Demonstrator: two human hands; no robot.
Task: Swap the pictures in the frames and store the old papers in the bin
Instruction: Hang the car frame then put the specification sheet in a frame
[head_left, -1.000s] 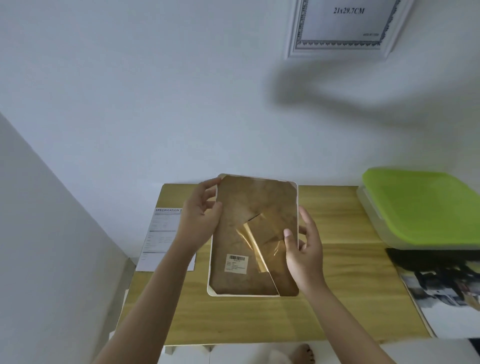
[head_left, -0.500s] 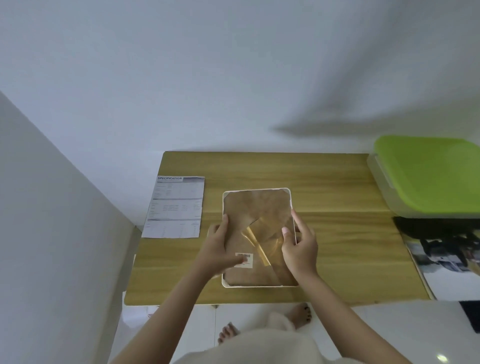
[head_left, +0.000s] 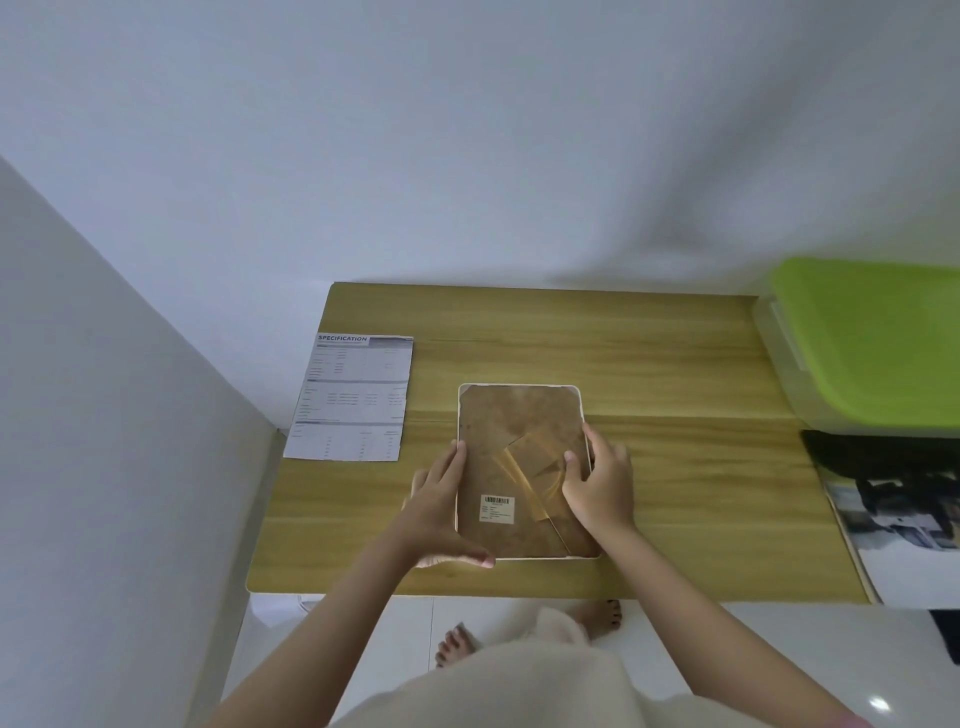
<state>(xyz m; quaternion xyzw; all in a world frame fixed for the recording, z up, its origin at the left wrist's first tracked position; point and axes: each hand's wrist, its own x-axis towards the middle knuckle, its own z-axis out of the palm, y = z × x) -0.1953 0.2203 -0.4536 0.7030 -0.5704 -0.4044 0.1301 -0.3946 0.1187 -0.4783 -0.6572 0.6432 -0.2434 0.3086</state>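
Observation:
A white picture frame (head_left: 519, 415) lies face down on the wooden table (head_left: 675, 467), its brown backing board with a folded stand and a barcode sticker facing up. My left hand (head_left: 441, 509) grips the frame's left edge and lower left corner. My right hand (head_left: 597, 488) rests on the frame's right edge, with the thumb on the backing near the stand. A printed specification sheet (head_left: 353, 400) lies at the table's left edge. A dark printed picture (head_left: 898, 514) lies at the right edge.
A clear plastic bin with a closed green lid (head_left: 872, 338) stands at the back right of the table. White walls close in behind and on the left. The floor and bare feet (head_left: 457, 644) show below the table's front edge.
The frame came down from in front of me and now lies flat on the table. My left hand slid from its upper left edge to its lower left corner. The view tilted down.

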